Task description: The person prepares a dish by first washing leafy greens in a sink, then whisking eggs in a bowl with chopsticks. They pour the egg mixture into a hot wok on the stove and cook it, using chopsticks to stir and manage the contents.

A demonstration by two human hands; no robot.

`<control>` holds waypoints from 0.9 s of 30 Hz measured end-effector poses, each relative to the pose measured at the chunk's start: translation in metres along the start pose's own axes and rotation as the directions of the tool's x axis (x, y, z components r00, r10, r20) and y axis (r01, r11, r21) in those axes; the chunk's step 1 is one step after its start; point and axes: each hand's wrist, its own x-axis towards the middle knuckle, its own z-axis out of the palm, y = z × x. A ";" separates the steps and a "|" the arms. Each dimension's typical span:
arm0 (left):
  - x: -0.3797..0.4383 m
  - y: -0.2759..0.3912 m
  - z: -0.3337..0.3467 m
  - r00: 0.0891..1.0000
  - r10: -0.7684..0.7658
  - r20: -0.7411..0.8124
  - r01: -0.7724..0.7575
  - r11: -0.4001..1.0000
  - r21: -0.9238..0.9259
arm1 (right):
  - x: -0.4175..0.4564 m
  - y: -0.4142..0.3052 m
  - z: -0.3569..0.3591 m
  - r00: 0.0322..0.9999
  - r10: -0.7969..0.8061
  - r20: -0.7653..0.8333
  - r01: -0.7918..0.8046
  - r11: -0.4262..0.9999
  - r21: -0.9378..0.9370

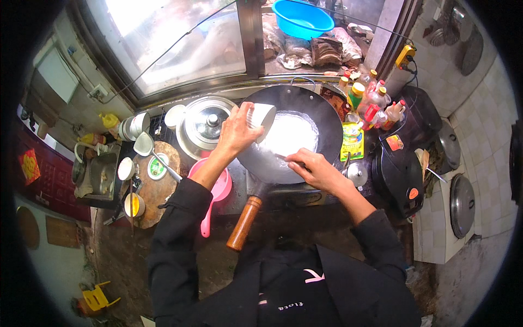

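Note:
My left hand (237,133) grips a white bowl (265,117), tipped on its side over the black wok (327,122). Bright white contents (293,133) cover the middle of the wok; glare and steam hide whether this is liquid or foam. Low over the near right part of the wok, my right hand (312,169) is closed around a thin utensil (281,156), possibly chopsticks, whose far end is lost in the glare. The wok's wooden handle (245,222) points towards me, with neither hand on it.
Left of the wok stand a lidded steel pot (204,122), a pink ladle (220,186), and a round wooden chopping board (163,196) under a metal spatula (145,145). A bowl of yellow liquid (134,204) sits beside the board. Several bottles (374,100) and a black appliance (394,175) stand right.

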 end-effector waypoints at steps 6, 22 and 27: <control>-0.001 0.003 -0.003 1.000 -0.014 0.001 0.014 1.000 -0.019 | 0.001 0.026 -0.008 0.992 0.083 -0.096 -0.096 0.985 -0.141; 0.001 -0.002 0.004 0.997 -0.070 0.016 0.071 0.996 -0.048 | -0.001 0.010 -0.001 0.999 0.043 -0.024 -0.043 0.999 -0.015; 0.000 -0.002 0.000 0.997 -0.071 0.014 0.071 0.997 -0.022 | -0.003 0.025 -0.014 0.988 0.105 -0.114 -0.118 0.987 -0.111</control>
